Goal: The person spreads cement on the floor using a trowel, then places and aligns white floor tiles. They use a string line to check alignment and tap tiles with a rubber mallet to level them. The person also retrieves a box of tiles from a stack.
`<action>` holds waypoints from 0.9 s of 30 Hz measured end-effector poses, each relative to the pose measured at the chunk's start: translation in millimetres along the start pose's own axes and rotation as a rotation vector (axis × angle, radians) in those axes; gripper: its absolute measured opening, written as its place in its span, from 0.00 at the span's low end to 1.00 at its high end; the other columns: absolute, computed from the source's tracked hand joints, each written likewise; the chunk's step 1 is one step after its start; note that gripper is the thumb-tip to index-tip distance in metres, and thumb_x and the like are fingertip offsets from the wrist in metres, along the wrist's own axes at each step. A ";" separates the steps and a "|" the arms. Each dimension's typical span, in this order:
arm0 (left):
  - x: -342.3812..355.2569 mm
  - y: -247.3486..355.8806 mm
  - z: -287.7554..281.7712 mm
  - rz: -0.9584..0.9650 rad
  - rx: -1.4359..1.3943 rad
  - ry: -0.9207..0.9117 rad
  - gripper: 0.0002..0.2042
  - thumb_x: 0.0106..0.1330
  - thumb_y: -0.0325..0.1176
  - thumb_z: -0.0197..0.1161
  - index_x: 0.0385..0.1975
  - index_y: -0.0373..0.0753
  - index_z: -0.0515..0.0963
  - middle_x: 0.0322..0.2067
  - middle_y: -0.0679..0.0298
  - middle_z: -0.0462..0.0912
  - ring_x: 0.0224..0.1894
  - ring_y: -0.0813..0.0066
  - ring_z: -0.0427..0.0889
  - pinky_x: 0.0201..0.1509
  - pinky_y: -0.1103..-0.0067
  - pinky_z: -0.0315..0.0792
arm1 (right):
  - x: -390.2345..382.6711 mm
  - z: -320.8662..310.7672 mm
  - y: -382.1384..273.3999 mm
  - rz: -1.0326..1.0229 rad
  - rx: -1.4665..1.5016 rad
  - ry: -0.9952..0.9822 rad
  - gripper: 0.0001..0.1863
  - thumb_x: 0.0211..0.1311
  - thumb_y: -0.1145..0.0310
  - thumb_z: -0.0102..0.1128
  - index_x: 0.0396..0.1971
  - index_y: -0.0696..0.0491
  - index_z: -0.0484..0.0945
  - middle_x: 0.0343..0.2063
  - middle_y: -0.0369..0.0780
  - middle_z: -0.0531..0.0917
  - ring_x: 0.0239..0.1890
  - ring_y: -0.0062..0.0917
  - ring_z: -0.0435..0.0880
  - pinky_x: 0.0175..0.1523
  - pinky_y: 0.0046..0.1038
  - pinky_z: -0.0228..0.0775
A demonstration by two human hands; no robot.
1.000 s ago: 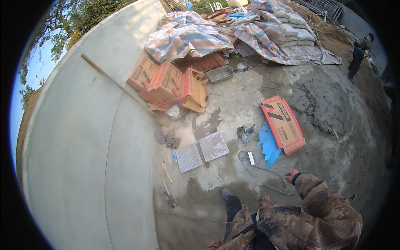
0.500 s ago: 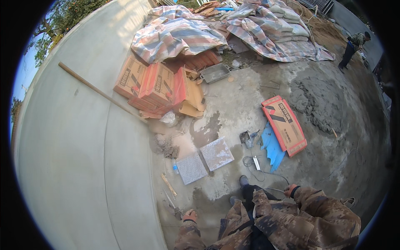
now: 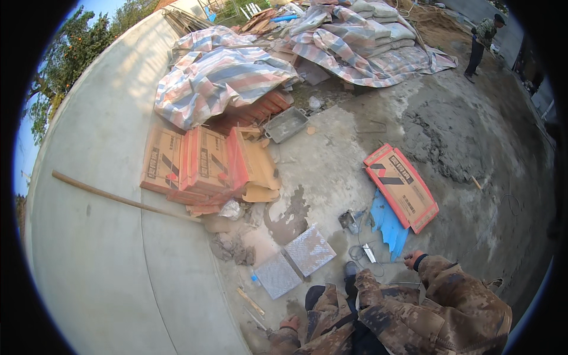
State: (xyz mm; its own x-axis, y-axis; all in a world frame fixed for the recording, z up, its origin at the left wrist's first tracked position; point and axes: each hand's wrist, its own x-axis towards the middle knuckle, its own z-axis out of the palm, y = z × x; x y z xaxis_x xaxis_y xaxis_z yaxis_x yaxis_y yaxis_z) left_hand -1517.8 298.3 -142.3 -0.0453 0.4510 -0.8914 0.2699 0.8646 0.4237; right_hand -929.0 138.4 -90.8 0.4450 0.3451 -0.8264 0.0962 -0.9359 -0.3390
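Observation:
My right hand is out to the right with its fingers closed on a thin grey cable. Low in the view, my left hand is close to my knee; its fingers look curled, and what they hold, if anything, cannot be made out. Ahead of it two grey patterned tiles lie side by side, a nearer tile and a farther tile. A small silver and black power tool rests on the concrete beside loops of cable. Left of my left hand lies a wooden stick.
Red and brown cartons are stacked by the low concrete wall, where a long pole leans. A flat carton lies on blue sheeting. Beyond are wet mortar, a grey tub, striped tarpaulins and another person.
My view has tilted up and shifted. My left hand has moved right, closer to my knee, and away from the stick. My right hand stays low on the right with the cable.

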 end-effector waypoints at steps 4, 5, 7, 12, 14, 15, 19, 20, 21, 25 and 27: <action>34.1 60.3 -10.4 0.156 -0.002 -0.043 0.15 0.68 0.26 0.59 0.53 0.31 0.74 0.30 0.59 0.80 0.26 0.74 0.76 0.24 0.80 0.70 | 17.0 -30.4 -7.9 0.048 0.029 0.045 0.20 0.57 0.66 0.66 0.47 0.62 0.82 0.29 0.45 0.86 0.29 0.29 0.87 0.37 0.31 0.80; 41.6 72.3 -11.8 0.169 0.014 -0.044 0.15 0.68 0.26 0.59 0.54 0.31 0.74 0.31 0.59 0.81 0.26 0.74 0.76 0.24 0.80 0.70 | 20.0 -33.7 -11.2 0.040 0.029 0.066 0.21 0.57 0.68 0.66 0.47 0.65 0.81 0.29 0.46 0.86 0.29 0.30 0.87 0.37 0.30 0.80; 56.1 96.4 -14.0 0.137 0.060 -0.018 0.16 0.67 0.25 0.59 0.54 0.32 0.74 0.31 0.59 0.81 0.26 0.74 0.77 0.24 0.80 0.70 | 25.5 -35.9 -23.0 0.063 0.101 0.056 0.20 0.57 0.68 0.66 0.47 0.65 0.81 0.30 0.46 0.86 0.29 0.29 0.87 0.37 0.31 0.80; 91.5 144.2 -11.7 0.173 0.293 -0.060 0.14 0.67 0.29 0.59 0.50 0.33 0.78 0.32 0.60 0.83 0.29 0.71 0.81 0.30 0.77 0.76 | 46.2 -24.4 -59.2 0.096 0.213 0.055 0.20 0.58 0.67 0.66 0.47 0.64 0.81 0.29 0.45 0.86 0.28 0.28 0.87 0.35 0.31 0.80; 109.7 171.2 -6.5 0.075 0.340 -0.085 0.14 0.66 0.34 0.61 0.48 0.34 0.81 0.34 0.60 0.85 0.32 0.70 0.84 0.35 0.76 0.79 | 61.0 -12.6 -78.8 0.124 0.207 0.094 0.19 0.57 0.66 0.66 0.46 0.63 0.82 0.28 0.44 0.87 0.26 0.27 0.86 0.34 0.30 0.80; 116.0 182.9 -4.2 0.155 0.477 -0.090 0.15 0.63 0.38 0.61 0.45 0.37 0.83 0.31 0.61 0.86 0.31 0.72 0.83 0.36 0.76 0.78 | 65.7 -11.8 -87.9 0.068 0.197 0.072 0.19 0.57 0.67 0.65 0.45 0.63 0.82 0.28 0.43 0.87 0.26 0.27 0.86 0.33 0.30 0.80; 163.2 261.3 4.1 0.273 1.077 -0.197 0.19 0.64 0.52 0.50 0.40 0.50 0.84 0.47 0.59 0.85 0.52 0.56 0.82 0.56 0.67 0.74 | 98.4 -9.0 -170.1 0.094 0.340 0.071 0.15 0.58 0.69 0.65 0.41 0.64 0.82 0.26 0.43 0.86 0.23 0.27 0.85 0.29 0.30 0.79; 181.9 287.6 6.8 0.277 1.102 -0.260 0.19 0.65 0.51 0.49 0.43 0.52 0.84 0.49 0.60 0.84 0.54 0.56 0.80 0.59 0.67 0.72 | 106.8 -15.5 -196.7 0.078 0.339 0.060 0.16 0.58 0.70 0.65 0.42 0.65 0.81 0.26 0.44 0.86 0.23 0.29 0.85 0.28 0.30 0.79; 203.8 314.5 12.8 0.324 1.161 -0.310 0.19 0.64 0.50 0.51 0.45 0.51 0.83 0.50 0.59 0.84 0.54 0.55 0.81 0.59 0.67 0.73 | 116.1 -26.6 -223.7 -0.035 0.288 0.065 0.16 0.58 0.70 0.64 0.42 0.66 0.81 0.25 0.45 0.86 0.23 0.31 0.85 0.28 0.31 0.79; 301.9 457.9 24.6 0.649 1.532 -0.442 0.20 0.62 0.46 0.56 0.52 0.46 0.82 0.51 0.54 0.83 0.52 0.54 0.82 0.58 0.66 0.74 | 171.0 -44.0 -328.2 0.043 0.420 0.069 0.13 0.59 0.72 0.59 0.39 0.67 0.80 0.23 0.47 0.84 0.22 0.35 0.84 0.26 0.36 0.78; 321.2 520.1 39.9 0.367 0.594 -0.057 0.19 0.62 0.39 0.63 0.51 0.39 0.82 0.33 0.61 0.87 0.33 0.77 0.82 0.39 0.78 0.75 | 212.3 -44.0 -370.8 0.050 0.404 0.006 0.13 0.61 0.72 0.60 0.41 0.66 0.79 0.23 0.47 0.83 0.21 0.34 0.84 0.24 0.35 0.77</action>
State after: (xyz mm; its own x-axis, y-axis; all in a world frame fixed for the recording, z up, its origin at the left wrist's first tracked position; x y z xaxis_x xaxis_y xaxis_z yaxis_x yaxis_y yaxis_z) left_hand -1353.6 884.1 -214.7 0.1950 0.6643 -0.7215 0.7387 0.3845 0.5537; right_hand -831.0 555.5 -120.8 0.4458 0.2985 -0.8439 -0.2825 -0.8477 -0.4490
